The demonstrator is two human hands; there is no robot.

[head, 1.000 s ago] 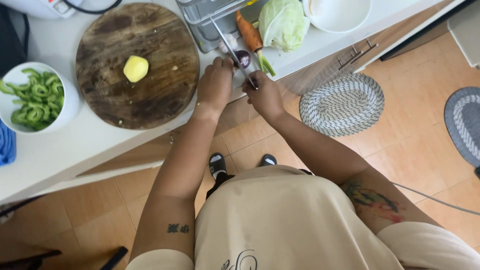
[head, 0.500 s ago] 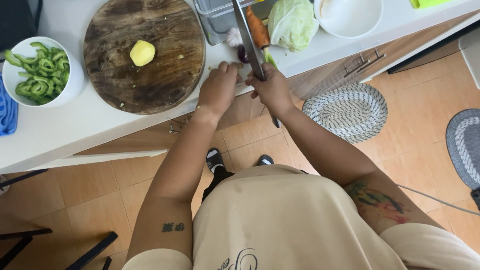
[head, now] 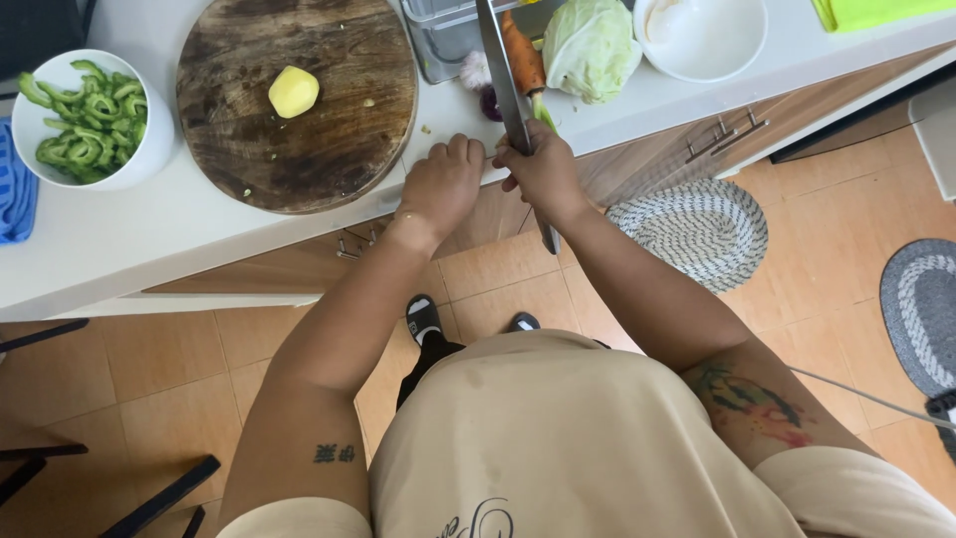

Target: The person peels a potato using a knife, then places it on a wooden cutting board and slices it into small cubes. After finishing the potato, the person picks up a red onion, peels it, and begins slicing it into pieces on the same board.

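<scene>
My right hand (head: 541,169) grips a long kitchen knife (head: 498,62) by its handle at the white counter's front edge (head: 199,254), blade pointing away over the counter. My left hand (head: 443,184) is closed beside it, fingers curled at the counter edge; I cannot tell whether it holds anything. Just beyond the hands lie a carrot (head: 521,52), a small purple onion piece (head: 490,102) and a pale green cabbage (head: 590,47). A peeled yellow potato (head: 294,91) sits on the round dark wooden cutting board (head: 299,149) to the left.
A white bowl of sliced green vegetable (head: 85,115) stands at the far left beside a blue cloth (head: 12,194). An empty white bowl (head: 702,35) and a metal tray (head: 443,40) sit at the back. Woven mats (head: 697,229) lie on the tiled floor.
The view has shifted down, so counter items sit lower in frame. Both hands have stayed at the counter edge, and the knife blade now points straighter away from me.
</scene>
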